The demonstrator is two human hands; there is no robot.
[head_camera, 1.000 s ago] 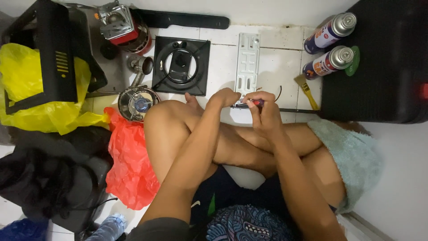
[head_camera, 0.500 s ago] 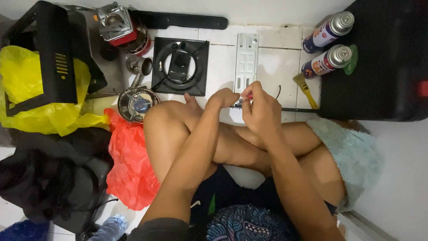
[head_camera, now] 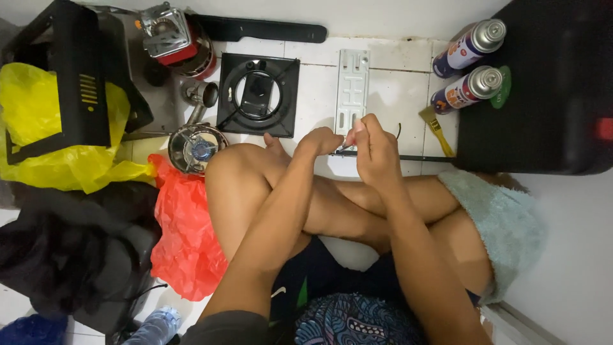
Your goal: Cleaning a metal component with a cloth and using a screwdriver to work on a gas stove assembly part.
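Metal bracket [head_camera: 352, 89], a pale slotted strip, is lying flat on the tiled floor [head_camera: 408, 96], and both hands are working just at its near end. Left hand [head_camera: 319, 140] is curling into a loose fist with the fingertips pinched in; right hand [head_camera: 377, 150] is closing its thumb and fingers around something small and thin, too tiny to name, meeting the left hand's fingertips right there. A thin dark rod [head_camera: 415, 157] is lying across the floor beside the right hand.

As a judgement, the job is looking mid-way: parts are lying spread out loose around the bracket, nothing visibly joined up.

Left of the bracket, a black square burner plate [head_camera: 258, 96] is sitting flat, and beyond it a round metal burner cup [head_camera: 195, 147] is showing a bluish centre; what is inside I cannot tell. Right of the bracket, two spray cans [head_camera: 469, 67] are lying on their sides, capped, beside a small yellow brush [head_camera: 437, 128] and a black case [head_camera: 543, 89], shut.
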